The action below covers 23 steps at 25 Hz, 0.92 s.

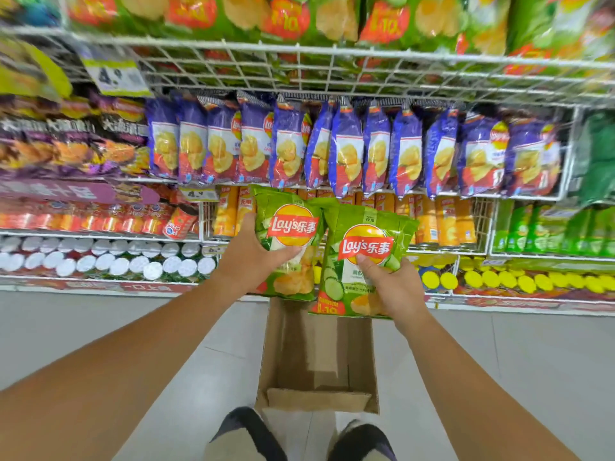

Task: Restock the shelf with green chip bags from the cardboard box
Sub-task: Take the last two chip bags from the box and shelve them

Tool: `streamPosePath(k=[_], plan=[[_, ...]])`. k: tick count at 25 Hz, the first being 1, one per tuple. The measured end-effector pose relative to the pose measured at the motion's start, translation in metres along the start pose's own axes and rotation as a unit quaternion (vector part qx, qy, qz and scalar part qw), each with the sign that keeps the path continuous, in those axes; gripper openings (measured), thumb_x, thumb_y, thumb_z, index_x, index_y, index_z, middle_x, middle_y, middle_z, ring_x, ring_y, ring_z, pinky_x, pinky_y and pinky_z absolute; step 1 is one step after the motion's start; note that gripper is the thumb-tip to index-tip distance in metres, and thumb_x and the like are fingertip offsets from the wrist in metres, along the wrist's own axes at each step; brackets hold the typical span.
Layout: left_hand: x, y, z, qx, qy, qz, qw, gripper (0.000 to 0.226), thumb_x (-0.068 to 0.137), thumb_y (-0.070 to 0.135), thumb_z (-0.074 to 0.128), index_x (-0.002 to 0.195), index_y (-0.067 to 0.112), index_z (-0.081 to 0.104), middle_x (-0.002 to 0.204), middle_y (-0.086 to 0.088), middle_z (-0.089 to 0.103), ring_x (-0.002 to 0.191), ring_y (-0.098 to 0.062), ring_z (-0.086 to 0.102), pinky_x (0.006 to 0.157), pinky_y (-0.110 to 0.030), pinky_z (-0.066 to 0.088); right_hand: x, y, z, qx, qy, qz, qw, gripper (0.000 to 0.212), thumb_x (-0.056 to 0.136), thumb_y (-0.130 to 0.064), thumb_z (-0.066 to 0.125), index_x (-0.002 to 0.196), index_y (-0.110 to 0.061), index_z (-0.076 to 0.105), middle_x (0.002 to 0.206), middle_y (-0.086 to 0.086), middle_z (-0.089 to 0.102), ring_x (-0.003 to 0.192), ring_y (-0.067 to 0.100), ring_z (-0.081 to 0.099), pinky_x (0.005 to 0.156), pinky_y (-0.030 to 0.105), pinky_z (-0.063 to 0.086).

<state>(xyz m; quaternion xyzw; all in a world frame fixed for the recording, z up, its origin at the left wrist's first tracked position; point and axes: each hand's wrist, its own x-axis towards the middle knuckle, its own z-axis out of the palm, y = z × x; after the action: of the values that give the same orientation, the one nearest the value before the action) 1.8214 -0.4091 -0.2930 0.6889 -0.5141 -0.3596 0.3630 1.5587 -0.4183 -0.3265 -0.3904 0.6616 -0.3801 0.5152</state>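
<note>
Both arms reach forward; left hand [253, 261] grips the left bag [290, 207], right hand [394, 289] the right bag [366, 221].

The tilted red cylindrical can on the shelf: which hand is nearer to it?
Left. The left hand sits just right of the tilted red can; the right hand is much farther right.

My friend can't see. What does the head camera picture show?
A person's left hand and right hand each hold a green chip bag, the left bag and the right bag, in front of store shelves. An open cardboard box stands on the floor below; blue chip bags line the shelf behind.
</note>
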Motion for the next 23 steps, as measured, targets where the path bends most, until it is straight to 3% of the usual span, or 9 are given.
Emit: streamPosePath(k=[3,8,11,13,16,19,23], plan=[[-0.009,0.041,-0.035,-0.004,0.011,0.025,1.0,0.087,0.057,0.061,0.088,0.129,0.039,0.044,0.112,0.022,0.064,0.104,-0.009,0.063,0.093,-0.041,0.053,-0.027,-0.05,-0.003,0.008,-0.013,-0.014,1.0,0.068,0.049,-0.068,0.091,0.102,-0.03,0.071,0.094,-0.008,0.08,0.09,0.026,0.077,0.085,0.057,0.059],[-0.012,0.106,-0.09,-0.014,0.017,0.073,0.997,0.085,0.069,0.052,0.086,0.136,0.041,0.035,0.118,0.03,0.049,0.112,-0.003,0.048,0.099,-0.032,0.042,-0.059,-0.136,-0.007,-0.01,0.015,-0.066,0.998,0.057,0.063,-0.056,0.091,0.106,-0.026,0.069,0.097,-0.008,0.079,0.092,0.021,0.075,0.084,0.054,0.061],[0.001,0.136,-0.123,-0.02,0.029,0.094,0.995,0.079,0.063,0.059,0.086,0.128,0.039,0.046,0.118,0.024,0.061,0.109,-0.008,0.06,0.094,-0.04,0.05,-0.067,-0.182,-0.01,-0.019,0.045,-0.097,0.994,0.102,0.047,-0.081,0.083,0.129,-0.025,0.063,0.116,-0.005,0.074,0.105,0.027,0.072,0.089,0.054,0.059],[0.011,0.154,-0.14,-0.014,0.037,0.104,0.994,0.077,0.063,0.061,0.086,0.125,0.04,0.046,0.113,0.021,0.063,0.105,-0.013,0.063,0.087,-0.039,0.051,-0.069,-0.21,-0.013,-0.015,0.066,-0.12,0.99,0.115,0.04,-0.087,0.081,0.133,-0.023,0.06,0.118,-0.003,0.073,0.107,0.028,0.07,0.09,0.055,0.059],[0.02,0.174,-0.15,-0.016,0.039,0.128,0.991,0.079,0.058,0.069,0.084,0.123,0.043,0.045,0.113,0.022,0.064,0.105,-0.013,0.063,0.091,-0.044,0.052,-0.077,-0.244,-0.022,-0.019,0.084,-0.147,0.985,0.088,0.043,-0.084,0.082,0.108,-0.026,0.072,0.096,-0.006,0.078,0.091,0.026,0.075,0.081,0.054,0.061],[0.017,0.197,-0.15,-0.011,0.047,0.152,0.987,0.073,0.062,0.061,0.086,0.12,0.044,0.046,0.108,0.027,0.063,0.102,-0.007,0.062,0.087,-0.037,0.051,-0.081,-0.264,-0.038,-0.033,0.102,-0.182,0.977,0.05,0.067,-0.063,0.085,0.094,-0.023,0.074,0.083,-0.008,0.077,0.086,0.02,0.074,0.081,0.044,0.06],[-0.001,0.234,-0.139,-0.009,0.071,0.164,0.984,0.085,0.06,0.066,0.084,0.127,0.039,0.039,0.111,0.027,0.058,0.106,-0.013,0.06,0.093,-0.042,0.052,-0.083,-0.281,-0.067,-0.039,0.099,-0.217,0.97,0.046,0.072,-0.061,0.082,0.096,-0.023,0.073,0.088,-0.008,0.077,0.088,0.018,0.072,0.083,0.043,0.059]])
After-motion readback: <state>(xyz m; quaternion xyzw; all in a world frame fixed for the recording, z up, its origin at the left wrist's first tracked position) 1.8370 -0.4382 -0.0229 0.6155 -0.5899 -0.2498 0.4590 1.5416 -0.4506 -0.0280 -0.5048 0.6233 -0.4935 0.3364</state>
